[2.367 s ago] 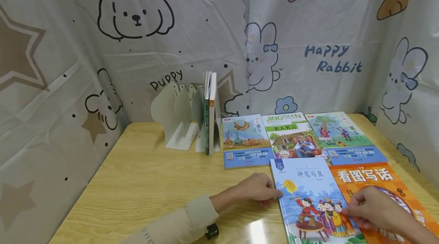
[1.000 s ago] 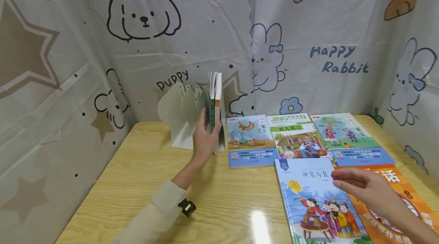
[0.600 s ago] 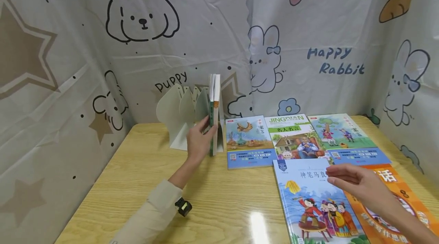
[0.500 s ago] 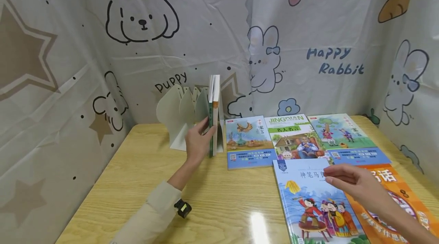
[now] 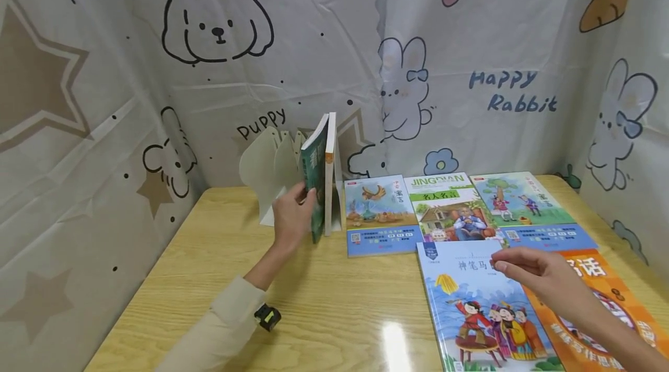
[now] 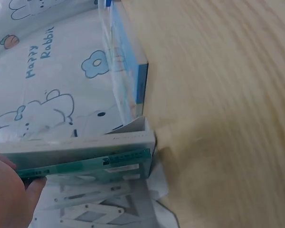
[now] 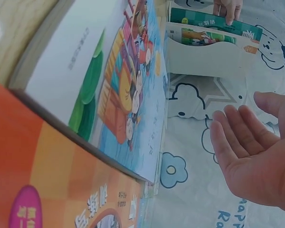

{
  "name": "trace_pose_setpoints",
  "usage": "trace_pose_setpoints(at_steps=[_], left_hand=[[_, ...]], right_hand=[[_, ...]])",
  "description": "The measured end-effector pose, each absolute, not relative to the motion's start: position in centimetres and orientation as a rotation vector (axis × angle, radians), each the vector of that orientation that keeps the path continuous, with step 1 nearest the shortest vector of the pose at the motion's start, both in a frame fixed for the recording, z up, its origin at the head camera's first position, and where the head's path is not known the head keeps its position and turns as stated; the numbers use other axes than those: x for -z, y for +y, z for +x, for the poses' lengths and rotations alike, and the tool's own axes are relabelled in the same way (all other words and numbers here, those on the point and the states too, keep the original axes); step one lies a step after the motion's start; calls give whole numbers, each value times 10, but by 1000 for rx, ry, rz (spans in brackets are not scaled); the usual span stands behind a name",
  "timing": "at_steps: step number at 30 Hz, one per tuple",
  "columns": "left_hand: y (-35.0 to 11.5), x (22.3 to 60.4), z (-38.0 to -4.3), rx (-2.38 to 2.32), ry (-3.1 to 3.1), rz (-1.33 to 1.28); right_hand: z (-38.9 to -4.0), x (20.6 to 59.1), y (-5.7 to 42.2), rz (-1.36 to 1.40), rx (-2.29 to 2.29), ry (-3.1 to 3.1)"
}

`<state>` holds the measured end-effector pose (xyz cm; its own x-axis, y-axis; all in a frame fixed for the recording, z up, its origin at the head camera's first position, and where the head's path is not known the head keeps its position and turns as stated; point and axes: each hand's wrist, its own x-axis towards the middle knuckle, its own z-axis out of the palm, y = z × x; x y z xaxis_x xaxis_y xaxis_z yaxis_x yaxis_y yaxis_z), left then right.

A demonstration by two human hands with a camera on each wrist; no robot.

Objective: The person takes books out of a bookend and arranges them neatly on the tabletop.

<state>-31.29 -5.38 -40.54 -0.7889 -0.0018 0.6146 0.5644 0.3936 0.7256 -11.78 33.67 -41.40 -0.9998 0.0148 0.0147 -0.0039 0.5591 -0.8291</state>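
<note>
A thin green book [image 5: 314,163] stands upright at the bookend, its top leaning right, and my left hand [image 5: 291,215] pinches its spine edge between thumb and fingers. Just right of it stands a thicker white book [image 5: 329,192] with an orange patch on the spine. The left wrist view shows the green book [image 6: 80,165] angled slightly away from the white one. My right hand [image 5: 546,279] hovers with relaxed fingers above a blue picture book [image 5: 470,308] and an orange book [image 5: 585,267]. Its palm [image 7: 256,166] holds nothing in the right wrist view.
The cream folding bookend [image 5: 256,172] stands at the back of the wooden table [image 5: 219,279]. Right of it lie two fable books with blue bottoms [image 5: 378,215] [image 5: 528,209] and a green-white book [image 5: 444,209] between them. A printed curtain [image 5: 313,29] walls the back and sides.
My left hand went from the blue book to the standing books, then drew the green book left and slightly forward from the white one. My right hand lifted off the lying books.
</note>
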Motion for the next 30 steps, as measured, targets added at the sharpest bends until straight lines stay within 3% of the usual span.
trace_pose_setpoints(at_steps=[30], left_hand=[[-54, 327, -267, 1153, -1871, -564]], right_hand=[[-118, 393, 335, 52, -1319, -2726]])
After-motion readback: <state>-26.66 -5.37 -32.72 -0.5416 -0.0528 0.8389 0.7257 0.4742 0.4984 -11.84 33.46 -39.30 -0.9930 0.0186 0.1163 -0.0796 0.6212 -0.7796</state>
